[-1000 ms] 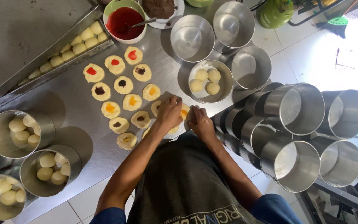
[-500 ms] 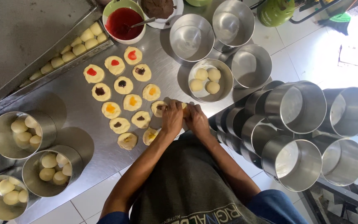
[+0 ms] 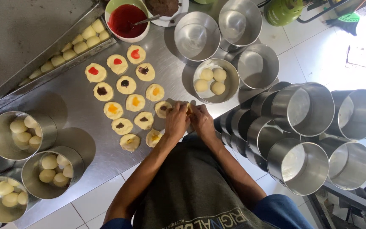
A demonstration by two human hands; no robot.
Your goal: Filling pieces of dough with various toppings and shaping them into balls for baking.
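I see both hands meeting at the near edge of the steel bench [image 3: 85, 148]. My left hand [image 3: 177, 121] and right hand [image 3: 201, 122] are pressed together, fingers pinching a piece of dough [image 3: 189, 108] with a yellow filling; most of it is hidden under the fingers. Just beside the left hand lies a flat dough round [image 3: 163, 109] with a dark filling, the nearest of several rows of filled rounds spread across the middle of the bench. A bowl of red jam [image 3: 127, 19] sits at the far edge. A round tin [image 3: 216, 80] holding dough balls stands just beyond the hands; more filled tins crowd the left end. Empty tins [image 3: 303, 123] are stacked off the right end, above a white tiled floor [image 3: 301, 51].
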